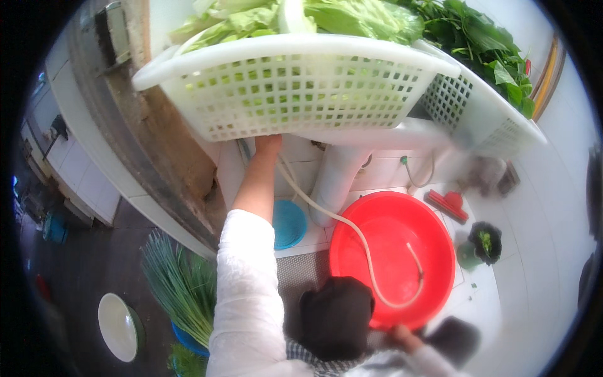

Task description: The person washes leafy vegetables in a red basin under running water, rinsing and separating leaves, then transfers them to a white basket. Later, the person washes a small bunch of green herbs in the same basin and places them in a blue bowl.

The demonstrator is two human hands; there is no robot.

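Note:
My left hand (268, 143) reaches up beneath a white plastic basket (294, 85) heaped with pale green lettuce leaves; the basket hides its fingers. At the near rim of a large red plastic tub (440, 292), my right hand (404, 337) is small and blurred, and its fingers cannot be made out. A cream hose (351, 225) runs from behind my left forearm down into the tub, its end curled on the tub's bottom. No deep water is plain in it.
A second white basket (490, 108) holds dark leafy greens (471, 42). Around the tub are a blue round plastic item (288, 225), a red brush or squeegee head (447, 206) and a black-lined green bin (485, 242). Spring onions (181, 282) and a pale basin (118, 327) stand at left.

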